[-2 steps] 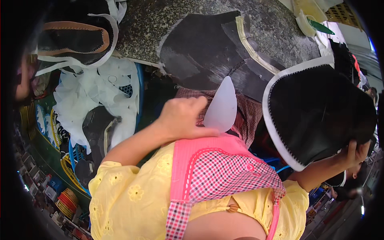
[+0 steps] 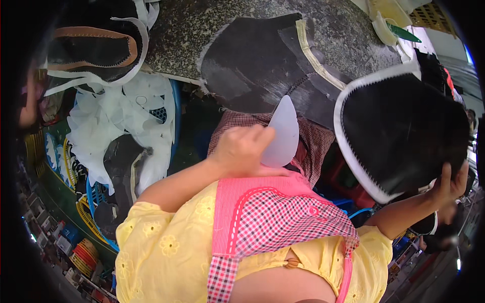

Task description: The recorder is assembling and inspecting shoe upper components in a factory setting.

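Note:
A whitish, leaf-shaped sheet (image 2: 284, 132) with a pointed tip stands upright in front of my apron. My left hand (image 2: 241, 149) is closed on its left side, with the thumb low against the apron. On the right, my right hand (image 2: 449, 184) grips the lower right edge of a large black shoe-upper piece (image 2: 404, 131), fingers over its face. White trim with a jagged inner edge borders that piece. A dark grey, scuffed upper piece (image 2: 247, 63) with a pale tape strip lies on the table, just beyond the sheet's tip.
The speckled table (image 2: 174, 38) spans the far side. A blue-rimmed basket (image 2: 178, 113) heaped with white pieces (image 2: 118, 111) stands left. Farther left lies a tan-trimmed black piece (image 2: 96, 50). A green-bladed tool (image 2: 404, 33) rests by a container far right. Someone's arm (image 2: 31, 101) shows at left.
My left hand has shifted a little right, covering more of the white sheet's left side. My right hand and the black upper piece have risen slightly.

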Available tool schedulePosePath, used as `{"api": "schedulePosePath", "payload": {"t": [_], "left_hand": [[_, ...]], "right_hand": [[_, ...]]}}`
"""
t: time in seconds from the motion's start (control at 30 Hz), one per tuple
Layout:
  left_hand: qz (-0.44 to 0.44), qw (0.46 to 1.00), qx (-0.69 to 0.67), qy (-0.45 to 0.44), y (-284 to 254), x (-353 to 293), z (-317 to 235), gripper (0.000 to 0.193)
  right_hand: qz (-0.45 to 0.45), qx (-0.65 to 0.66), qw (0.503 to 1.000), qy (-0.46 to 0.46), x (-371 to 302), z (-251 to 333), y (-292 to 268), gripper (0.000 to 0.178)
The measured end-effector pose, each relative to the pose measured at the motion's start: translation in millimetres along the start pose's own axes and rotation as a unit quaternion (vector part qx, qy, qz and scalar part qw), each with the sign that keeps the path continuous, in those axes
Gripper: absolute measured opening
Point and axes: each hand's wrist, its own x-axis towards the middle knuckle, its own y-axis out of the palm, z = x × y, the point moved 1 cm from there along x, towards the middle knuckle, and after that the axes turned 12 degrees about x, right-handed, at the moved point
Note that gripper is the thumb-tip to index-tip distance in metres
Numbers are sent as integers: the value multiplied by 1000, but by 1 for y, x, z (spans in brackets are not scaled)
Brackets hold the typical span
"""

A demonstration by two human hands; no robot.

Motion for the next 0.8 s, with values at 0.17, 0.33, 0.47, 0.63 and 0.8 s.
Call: {"api": "schedulePosePath", "payload": {"t": [0.17,0.33,0.47,0.63,0.8], "left_hand": [[19,989,142,-27,23,42,-16,56],[-3,991,120,60,26,40,2,58],[7,982,187,26,37,47,-1,64],[-89,977,107,162,54,42,5,35],[54,986,45,149,117,-36,70,15]], "right_hand": [[74,-318,940,-100,55,22,26,19],[129,-369,918,-65,80,25,23,22],[189,-455,870,-31,97,13,24,26],[401,-551,729,66,140,-44,116,21],[424,-306,851,-54,108,-123,303,45]]}}
